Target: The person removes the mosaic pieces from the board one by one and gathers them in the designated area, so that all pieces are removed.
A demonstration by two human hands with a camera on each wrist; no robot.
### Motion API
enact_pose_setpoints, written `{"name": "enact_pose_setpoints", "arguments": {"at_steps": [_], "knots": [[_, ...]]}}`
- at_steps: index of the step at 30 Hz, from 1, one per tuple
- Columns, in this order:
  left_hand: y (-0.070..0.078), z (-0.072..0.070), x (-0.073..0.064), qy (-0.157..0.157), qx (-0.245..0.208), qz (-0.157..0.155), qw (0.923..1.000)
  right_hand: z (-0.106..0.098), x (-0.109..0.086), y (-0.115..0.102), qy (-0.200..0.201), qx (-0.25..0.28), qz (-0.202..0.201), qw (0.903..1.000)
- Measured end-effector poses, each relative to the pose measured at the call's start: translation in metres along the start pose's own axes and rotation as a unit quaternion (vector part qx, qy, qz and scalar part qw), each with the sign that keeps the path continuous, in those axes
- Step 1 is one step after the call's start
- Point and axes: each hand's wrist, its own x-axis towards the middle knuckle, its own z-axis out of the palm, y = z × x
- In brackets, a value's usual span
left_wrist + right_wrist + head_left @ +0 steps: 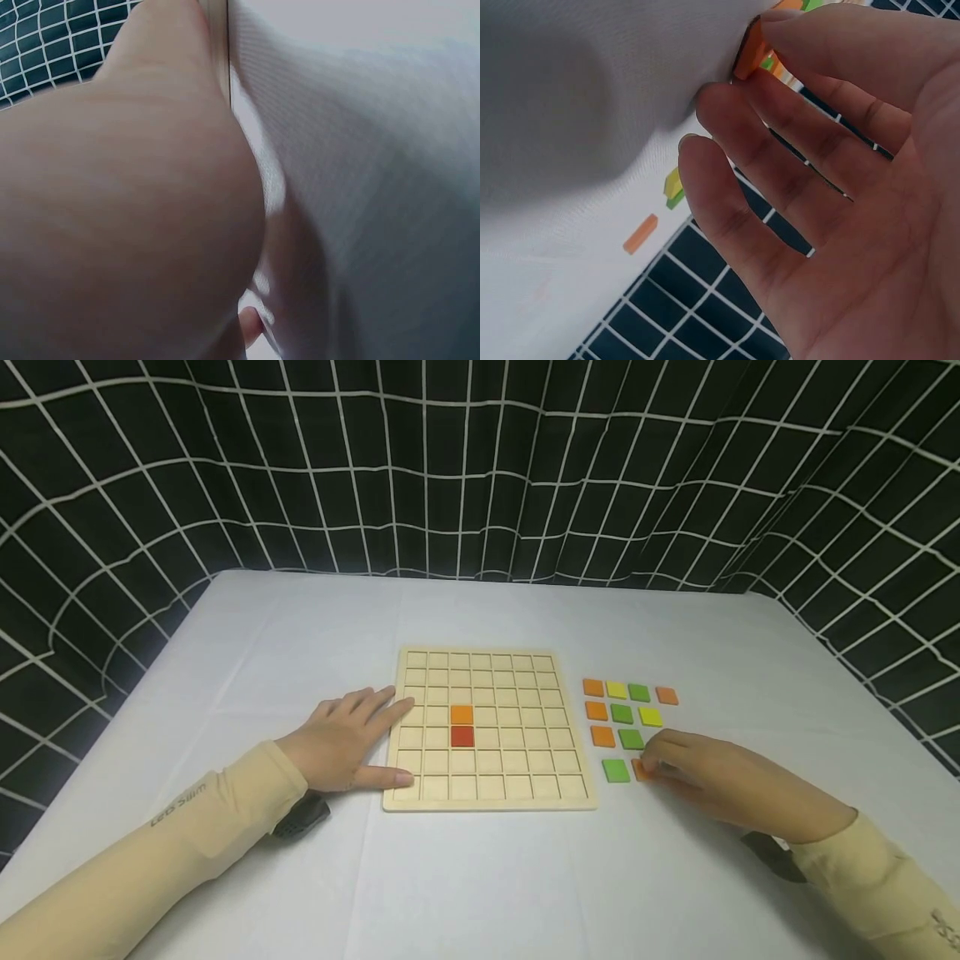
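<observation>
A pale wooden grid board (491,787) lies flat on the table, with an orange tile (462,715) directly above a red tile (462,737) in its cells. My left hand (337,739) rests at the board's left side, fingers spread, thumb and fingertips on its edge; in the left wrist view the palm side hides most of the board. At the right, my right hand (701,772) pinches an orange tile (754,49) between thumb and fingers. That tile looks tilted against the tabletop in the right wrist view. A light green tile (616,771) lies just left of it.
Beyond my right hand several loose tiles lie in rough rows, among them a yellow tile (650,717), a green tile (632,739) and a salmon tile (667,696). White cloth (465,885) covers the table. A black curtain with white grid lines (480,468) surrounds its far side.
</observation>
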Motion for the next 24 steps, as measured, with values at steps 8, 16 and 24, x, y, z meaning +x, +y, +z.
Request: {"name": "enact_pose_setpoints", "arguments": {"at_steps": [8,16,24], "knots": [[0.001,-0.002,0.000,-0.004,-0.004,-0.002,1.0000,0.000,0.001,-0.001,-0.005,0.004,0.016,0.9999],[0.001,-0.002,0.000,-0.002,0.001,0.000,1.0000,-0.017,0.015,-0.004,-0.057,0.024,0.087,0.9943],[0.000,0.001,0.000,0.000,0.005,0.001,1.0000,-0.027,0.059,-0.012,-0.027,0.043,0.004,0.9987]]}}
